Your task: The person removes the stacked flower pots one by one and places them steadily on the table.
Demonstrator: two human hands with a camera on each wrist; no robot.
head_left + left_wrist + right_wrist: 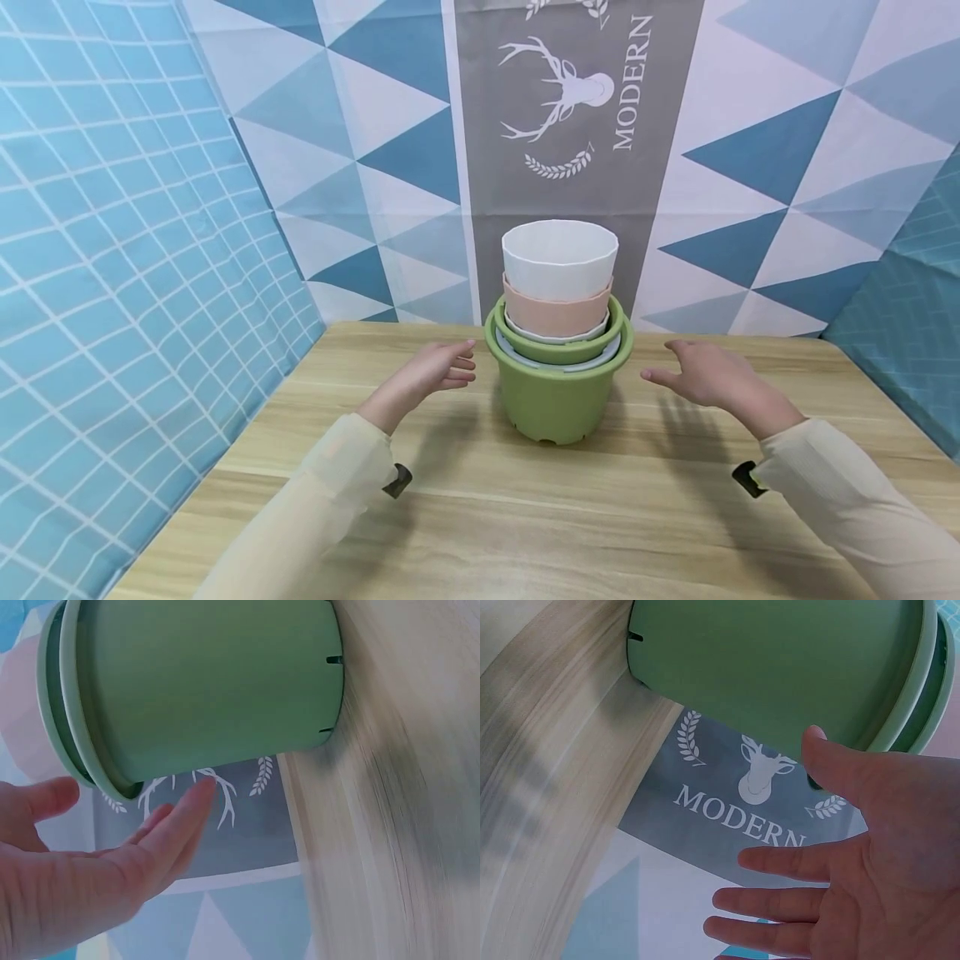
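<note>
A nested stack of flower pots stands upright near the back of the table. Its outermost piece is a large green pot [555, 404] with notches at its base. Inside sit a grey-rimmed pot, a smaller green pot [562, 352], another white rim, a pink pot [558, 312] and, on top, a white pot [561, 271]. To the left of the stack is my left hand [435, 371], fingers extended, apart from the pot in the head view. My right hand [705, 372] is raised on the other side with its fingers spread, holding nothing.
The wood-grain table [480, 533] runs up to a patterned cloth backdrop [405, 167] right behind the stack. Blue tiled-print cloth [112, 250] hangs along the left side, and a teal cloth [900, 333] along the right. Dark wrist straps [397, 481] show under both sleeves.
</note>
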